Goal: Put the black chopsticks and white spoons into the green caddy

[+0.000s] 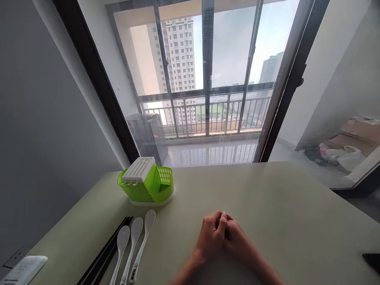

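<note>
My left hand (pixel 211 234) and my right hand (pixel 237 240) rest clasped together on the pale green table (pixel 267 198), fingers folded over each other, holding nothing. To their left lie three white spoons (pixel 133 245) side by side, handles toward me. Beside the spoons lie several black chopsticks (pixel 108 251). A green cutlery holder (pixel 147 182) with a white slotted lid stands behind the spoons, near the table's far left.
A white card or device (pixel 23 269) lies at the table's near-left corner. A dark phone edge (pixel 372 261) shows at the right edge. Beyond the table is a glass balcony door (pixel 208 79); boxes and bags (pixel 350 146) lie on the floor at right.
</note>
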Tool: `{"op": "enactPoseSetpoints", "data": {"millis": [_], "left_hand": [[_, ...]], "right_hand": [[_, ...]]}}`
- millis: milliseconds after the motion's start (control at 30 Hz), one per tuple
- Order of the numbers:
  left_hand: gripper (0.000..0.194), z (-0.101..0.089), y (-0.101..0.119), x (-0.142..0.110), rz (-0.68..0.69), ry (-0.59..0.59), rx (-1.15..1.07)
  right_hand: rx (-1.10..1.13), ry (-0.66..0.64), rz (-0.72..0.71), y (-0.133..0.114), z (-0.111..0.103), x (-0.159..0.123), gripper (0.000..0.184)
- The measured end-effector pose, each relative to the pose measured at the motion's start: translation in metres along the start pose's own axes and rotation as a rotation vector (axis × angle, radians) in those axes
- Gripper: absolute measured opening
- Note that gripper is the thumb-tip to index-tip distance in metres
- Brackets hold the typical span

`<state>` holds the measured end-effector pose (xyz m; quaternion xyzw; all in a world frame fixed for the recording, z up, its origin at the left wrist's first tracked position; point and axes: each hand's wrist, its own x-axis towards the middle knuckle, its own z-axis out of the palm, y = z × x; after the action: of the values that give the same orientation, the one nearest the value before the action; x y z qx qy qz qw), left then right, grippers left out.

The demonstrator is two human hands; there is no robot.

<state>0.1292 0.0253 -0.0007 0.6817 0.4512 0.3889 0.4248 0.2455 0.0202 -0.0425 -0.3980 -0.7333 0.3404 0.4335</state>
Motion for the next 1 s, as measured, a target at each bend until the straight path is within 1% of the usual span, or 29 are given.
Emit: {"op": "enactPoseSetpoints", "data": {"millis": [100, 167, 233, 300, 367, 467, 500, 567, 600, 633, 700, 733, 800, 900, 1000], "left_hand": [[0.042, -0.003, 0.003, -0.01, 0.016, 0.013, 0.05], [0.034, -0.01, 0.008, -0.024, 0.048, 0.023, 0.103], [0.031, -0.023, 0.016, -0.043, 0.095, 0.046, 0.185], [0.03, -0.042, 0.026, -0.064, 0.14, 0.105, 0.294], [0.025, -0.068, 0.036, -0.084, 0.173, 0.211, 0.411], [0.02, -0.116, 0.044, -0.112, 0.18, 0.423, 0.592], [0.021, -0.133, 0.044, -0.122, 0.147, 0.496, 0.65], [0.027, -0.169, 0.04, -0.143, 0.021, 0.637, 0.752], [0.031, -0.187, 0.036, -0.155, -0.061, 0.691, 0.796], [0.037, -0.203, 0.031, -0.166, -0.146, 0.713, 0.837], [0.05, -0.23, 0.018, -0.188, -0.309, 0.688, 0.919], [0.057, -0.24, 0.012, -0.198, -0.38, 0.662, 0.948], [0.067, -0.252, 0.002, -0.214, -0.47, 0.604, 1.01], [0.076, -0.258, -0.005, -0.227, -0.558, 0.501, 1.085], [0.078, -0.259, -0.004, -0.229, -0.621, 0.422, 1.126]], "right_hand": [[-0.017, 0.002, -0.009, 0.004, 0.001, -0.002, 0.019], [-0.009, -0.016, 0.007, 0.005, 0.0, -0.003, 0.021], [-0.001, -0.053, 0.036, 0.002, -0.002, -0.004, 0.02], [-0.008, -0.087, 0.068, -0.002, -0.005, -0.004, 0.021], [-0.023, -0.101, 0.09, -0.007, -0.007, -0.004, 0.022], [-0.036, -0.109, 0.102, -0.01, -0.009, -0.006, 0.023], [-0.039, -0.107, 0.108, -0.01, -0.009, -0.007, 0.023], [-0.045, -0.101, 0.12, -0.01, -0.008, -0.008, 0.023], [-0.047, -0.099, 0.123, -0.009, -0.008, -0.008, 0.023], [-0.047, -0.098, 0.124, -0.009, -0.007, -0.008, 0.024], [-0.046, -0.099, 0.125, -0.007, -0.006, -0.008, 0.024], [-0.043, -0.101, 0.122, -0.007, -0.006, -0.008, 0.024], [-0.038, -0.103, 0.115, -0.006, -0.006, -0.008, 0.024], [-0.039, -0.096, 0.102, -0.006, -0.006, -0.008, 0.025], [-0.037, -0.085, 0.096, -0.006, -0.006, -0.008, 0.025]]}}
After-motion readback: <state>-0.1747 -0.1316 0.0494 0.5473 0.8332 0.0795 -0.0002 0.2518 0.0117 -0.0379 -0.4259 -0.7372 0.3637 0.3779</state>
